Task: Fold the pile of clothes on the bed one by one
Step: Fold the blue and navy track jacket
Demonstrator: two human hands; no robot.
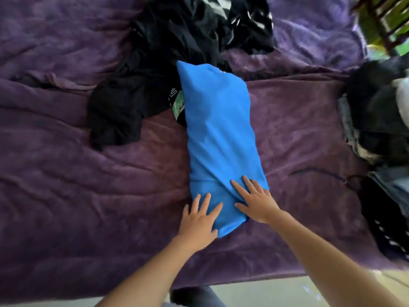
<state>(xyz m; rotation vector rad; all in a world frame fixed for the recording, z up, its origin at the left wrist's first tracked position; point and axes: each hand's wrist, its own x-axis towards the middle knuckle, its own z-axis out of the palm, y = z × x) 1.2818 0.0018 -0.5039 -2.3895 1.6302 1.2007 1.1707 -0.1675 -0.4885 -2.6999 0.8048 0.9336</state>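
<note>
Both the left hand [199,220] and right hand [256,200] are pressing flat, fingers straight and grasping nothing, on the near end of the blue garment [219,129], already narrowed lengthwise, while the black pile [155,69] beyond their fingertips is waiting unfolded.

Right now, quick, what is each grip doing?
Left grip: open, fingers straight, pressing the long folded bright blue fabric garment.
Right grip: open, flat on that same garment.

Both forearms [143,273] bare; trousers [194,296] possibly dark grey.
</note>
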